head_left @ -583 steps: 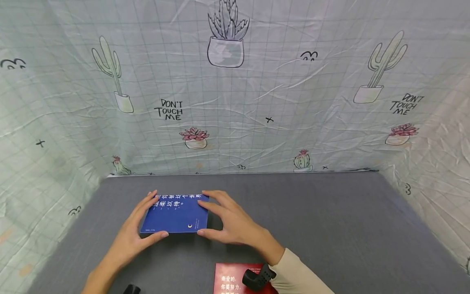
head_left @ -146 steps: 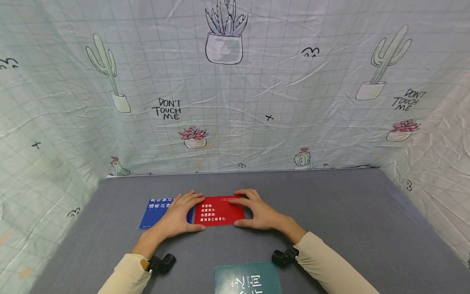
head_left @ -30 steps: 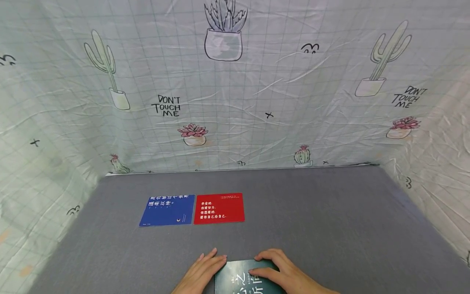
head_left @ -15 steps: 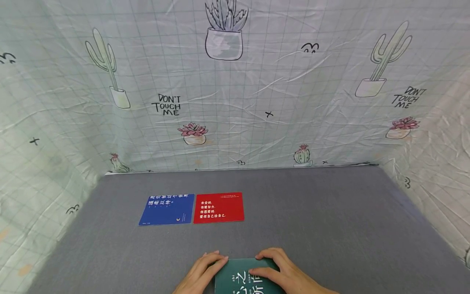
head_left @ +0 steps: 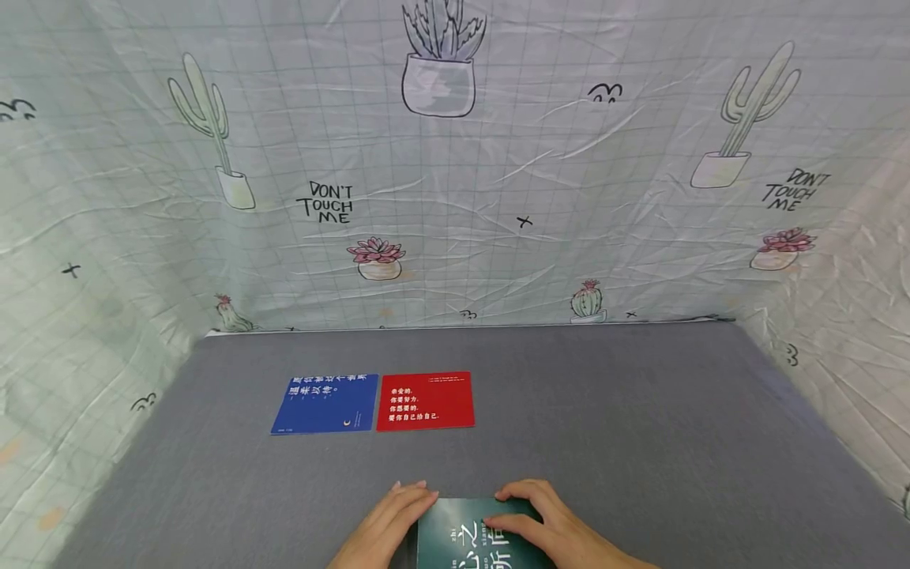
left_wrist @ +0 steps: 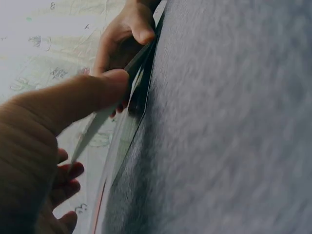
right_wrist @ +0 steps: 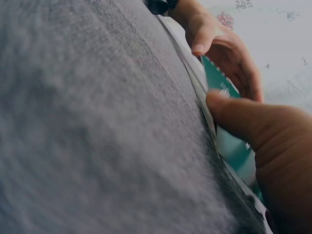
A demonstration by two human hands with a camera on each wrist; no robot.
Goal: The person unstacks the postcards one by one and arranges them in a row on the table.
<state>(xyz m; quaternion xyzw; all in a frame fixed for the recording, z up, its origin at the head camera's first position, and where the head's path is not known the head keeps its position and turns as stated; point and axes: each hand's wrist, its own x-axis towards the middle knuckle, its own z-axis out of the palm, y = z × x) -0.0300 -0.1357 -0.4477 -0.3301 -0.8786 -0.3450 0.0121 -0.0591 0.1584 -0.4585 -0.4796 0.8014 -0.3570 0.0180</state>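
Since 4.9 s ago, the left hand (head_left: pixel 386 523) and right hand (head_left: pixel 556 528) have moved from the flat red rectangular card (head_left: pixel 448 401) to the thin teal rectangular card with white lettering (head_left: pixel 451 512), at the head view's lower edge. It lies between the 2 hands, neither nearer. Thumbs and curled fingers pinch its left and right sides. Long axis: cannot tell; near end cropped.

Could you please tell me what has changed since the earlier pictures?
The red card moved forward, to just right of the blue card. Both were let go; the left hand and right hand now hold the green card. The blue card's place is nearly unchanged.
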